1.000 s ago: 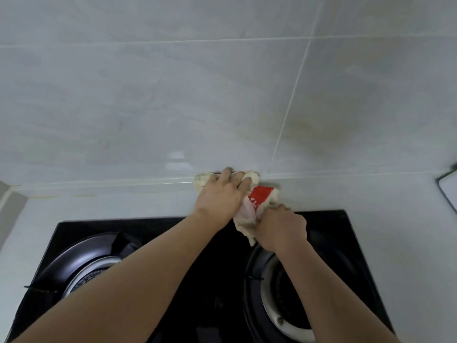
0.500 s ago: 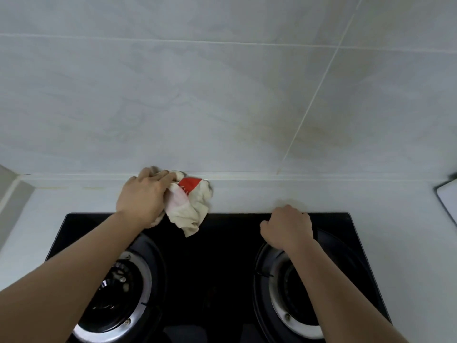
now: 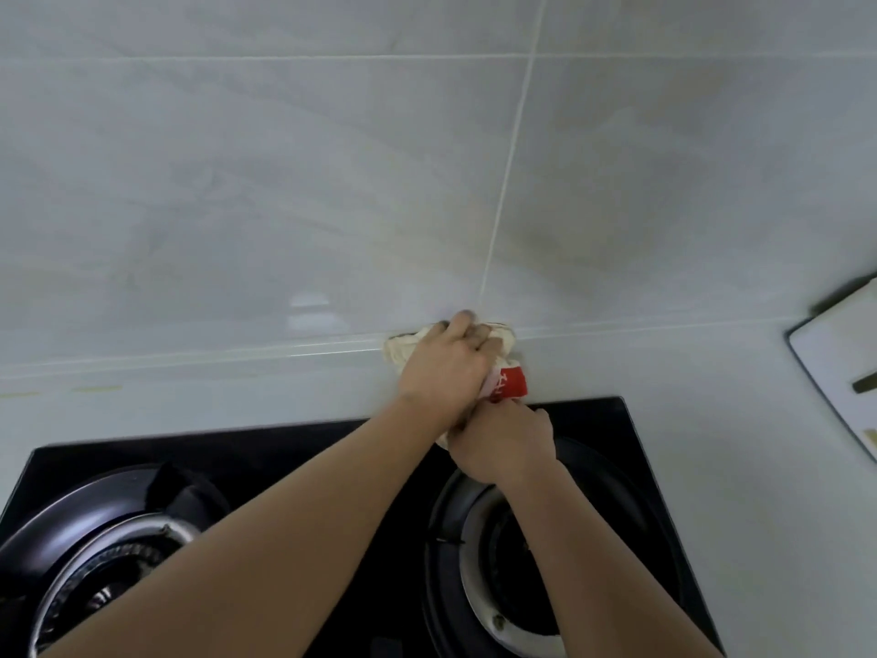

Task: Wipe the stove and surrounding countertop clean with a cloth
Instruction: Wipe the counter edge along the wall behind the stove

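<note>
With fingers spread flat on top, left hand (image 3: 443,372) pressing cream cloth (image 3: 403,349) onto pale desk (image 3: 237,387), right at the seam where desk meets tiled wall (image 3: 332,182). Fingertips reaching the wall edge; not curled round the fabric, just bearing down on it. Cloth bunched, cream part poking out left of and beyond the knuckles, red patch (image 3: 510,382) with white marking showing on the right side.

Right hand (image 3: 505,441) directly below and touching the left one, fingers curled at the cloth's near end. Looks like a pinch on the trailing fabric, but grip mostly hidden under the left hand, so cannot tell for sure.

Both forearms crossing over black glass stove (image 3: 294,444). Left burner (image 3: 104,562) with dark ring and metal collar at lower left, partly covered by the left arm. Right burner (image 3: 479,562) under the right wrist and forearm. Cloth lying behind the stove's back edge, above the right burner, its lower tip overhanging the glass.

White board-like object (image 3: 835,363) at far right edge of desk, well apart from the hands, cropped by the frame. Faint brownish staining on the wall tile right of the vertical grout line.
</note>
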